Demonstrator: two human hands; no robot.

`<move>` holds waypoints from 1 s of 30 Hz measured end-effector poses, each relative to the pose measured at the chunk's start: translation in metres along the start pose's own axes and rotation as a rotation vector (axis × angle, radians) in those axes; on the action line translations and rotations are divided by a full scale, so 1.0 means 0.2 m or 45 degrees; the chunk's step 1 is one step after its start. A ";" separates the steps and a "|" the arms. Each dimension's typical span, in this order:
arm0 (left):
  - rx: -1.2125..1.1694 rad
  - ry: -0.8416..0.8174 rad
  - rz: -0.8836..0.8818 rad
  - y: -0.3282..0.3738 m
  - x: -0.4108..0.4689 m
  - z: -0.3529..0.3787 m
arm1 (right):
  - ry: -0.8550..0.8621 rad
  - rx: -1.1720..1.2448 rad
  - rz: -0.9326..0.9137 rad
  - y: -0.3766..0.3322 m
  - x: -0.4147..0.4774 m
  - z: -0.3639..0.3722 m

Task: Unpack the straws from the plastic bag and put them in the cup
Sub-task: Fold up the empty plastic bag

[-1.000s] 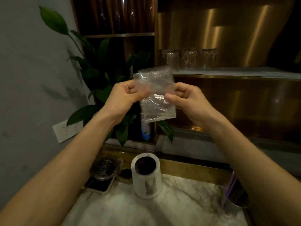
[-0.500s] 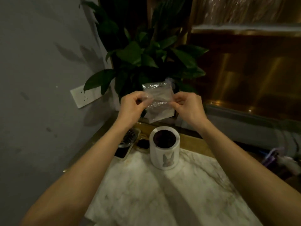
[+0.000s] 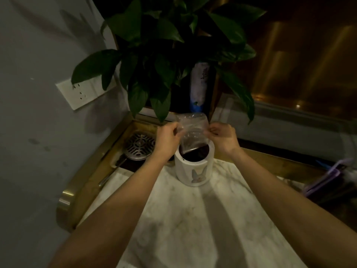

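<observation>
Left hand [image 3: 167, 139] and right hand [image 3: 224, 137] reach forward, arms extended, fingertips pinched closed.

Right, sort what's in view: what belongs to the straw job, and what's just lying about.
Part of the job:
plastic bag, pinched by left hand and right hand
white cup directly below it

Just lying about:
potted plant
round metal grate
wall socket
purple items at the right edge
</observation>
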State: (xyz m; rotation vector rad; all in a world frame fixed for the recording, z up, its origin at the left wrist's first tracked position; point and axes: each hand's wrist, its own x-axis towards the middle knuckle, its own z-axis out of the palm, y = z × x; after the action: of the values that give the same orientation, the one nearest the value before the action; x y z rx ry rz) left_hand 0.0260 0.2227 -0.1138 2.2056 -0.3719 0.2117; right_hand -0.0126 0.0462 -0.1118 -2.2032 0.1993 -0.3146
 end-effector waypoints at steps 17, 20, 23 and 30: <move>0.286 -0.262 -0.080 -0.23 -0.02 0.16 | -0.324 -0.220 -0.228 0.07 0.03 0.03; 0.260 -0.368 -0.084 -0.21 -0.02 0.15 | -0.329 -0.357 -0.217 0.07 0.04 0.03; 0.296 -0.417 0.018 -0.19 -0.01 0.13 | -0.351 -0.613 -0.352 0.06 0.04 0.06; 0.694 -0.453 0.193 -0.18 0.00 0.14 | -0.491 -1.031 -0.258 0.04 0.01 0.13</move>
State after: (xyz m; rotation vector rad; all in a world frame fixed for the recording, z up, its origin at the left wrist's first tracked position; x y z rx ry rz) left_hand 0.0383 0.2207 -0.1576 2.7613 -0.7499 -0.0060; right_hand -0.0039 0.0614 -0.1334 -3.0383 -0.1436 0.1221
